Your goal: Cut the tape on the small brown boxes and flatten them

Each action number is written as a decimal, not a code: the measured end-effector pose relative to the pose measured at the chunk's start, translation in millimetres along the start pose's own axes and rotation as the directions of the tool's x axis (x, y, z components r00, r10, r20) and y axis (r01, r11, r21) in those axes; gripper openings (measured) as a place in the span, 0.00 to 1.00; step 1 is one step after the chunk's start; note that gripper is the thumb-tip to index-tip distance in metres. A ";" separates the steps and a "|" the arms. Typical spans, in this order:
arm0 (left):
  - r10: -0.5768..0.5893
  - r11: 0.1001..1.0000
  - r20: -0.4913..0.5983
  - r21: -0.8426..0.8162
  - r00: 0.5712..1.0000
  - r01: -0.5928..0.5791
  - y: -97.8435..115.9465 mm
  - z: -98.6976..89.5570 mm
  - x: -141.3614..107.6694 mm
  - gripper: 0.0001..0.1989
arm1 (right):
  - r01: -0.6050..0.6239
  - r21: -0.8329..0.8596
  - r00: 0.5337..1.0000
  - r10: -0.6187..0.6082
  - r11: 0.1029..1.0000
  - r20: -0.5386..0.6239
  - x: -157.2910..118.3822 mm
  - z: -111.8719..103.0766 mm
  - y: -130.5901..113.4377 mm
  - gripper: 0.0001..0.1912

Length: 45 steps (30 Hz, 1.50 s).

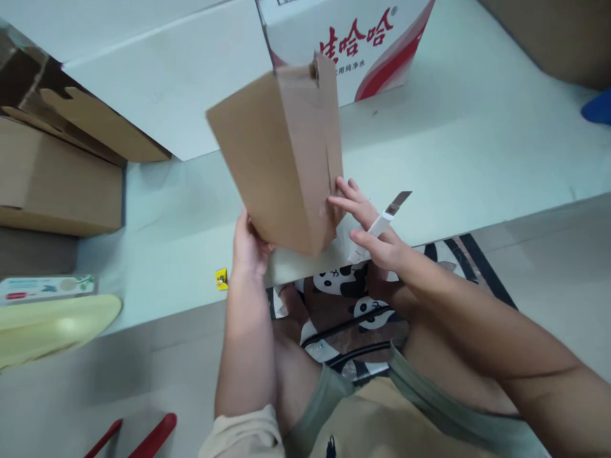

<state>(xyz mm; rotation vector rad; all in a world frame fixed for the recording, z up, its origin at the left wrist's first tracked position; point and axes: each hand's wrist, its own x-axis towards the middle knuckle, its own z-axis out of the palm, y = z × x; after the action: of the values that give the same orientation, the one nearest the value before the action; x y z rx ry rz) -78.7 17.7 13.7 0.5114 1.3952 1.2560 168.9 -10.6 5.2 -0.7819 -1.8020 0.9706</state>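
Observation:
A brown cardboard box point(267, 152) stands tilted in front of me, one narrow side turned to the right. My left hand point(251, 248) grips its lower left part, the fingers partly hidden behind and under it. My right hand point(370, 219) is at the box's right side, with fingertips touching the cardboard near the lower edge. A utility knife point(382, 222) with a white handle sits between the thumb and fingers of that hand, its bare blade pointing up and right, away from the box.
Behind stands a white carton point(382, 51) with red lettering. Brown cardboard boxes point(62, 178) are stacked at left, above a yellow-green curved object point(62, 324). A small yellow item point(221, 279) lies near the front edge of the white table point(167, 254). A blue object point(599, 108) shows at far right.

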 end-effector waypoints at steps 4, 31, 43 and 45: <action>-0.063 0.991 0.117 0.122 0.991 0.049 -6.0 5.8 -6.5 0.28 | -0.044 0.053 0.999 0.045 0.998 -0.024 -3.3 -5.0 0.5 0.30; 0.839 0.172 0.395 0.461 0.375 -0.871 38.6 -14.7 -28.2 0.28 | 0.300 -0.006 0.949 -0.298 0.954 0.105 2.1 -6.4 -17.0 0.20; 0.796 0.315 0.352 0.454 0.493 -0.833 10.0 -23.9 0.0 0.29 | -0.125 0.385 0.914 0.257 0.914 -0.315 -3.3 6.0 -9.6 0.16; 0.813 0.309 0.322 0.467 0.485 -0.828 3.8 -21.6 -1.0 0.27 | -0.202 0.444 0.847 0.383 0.873 -0.369 1.4 7.7 -5.9 0.17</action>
<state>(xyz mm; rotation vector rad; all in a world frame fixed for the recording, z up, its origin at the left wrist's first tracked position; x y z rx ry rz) -99.1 9.7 13.0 1.8916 1.5135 1.5664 160.6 -14.5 8.8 -0.9544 -1.0565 1.1916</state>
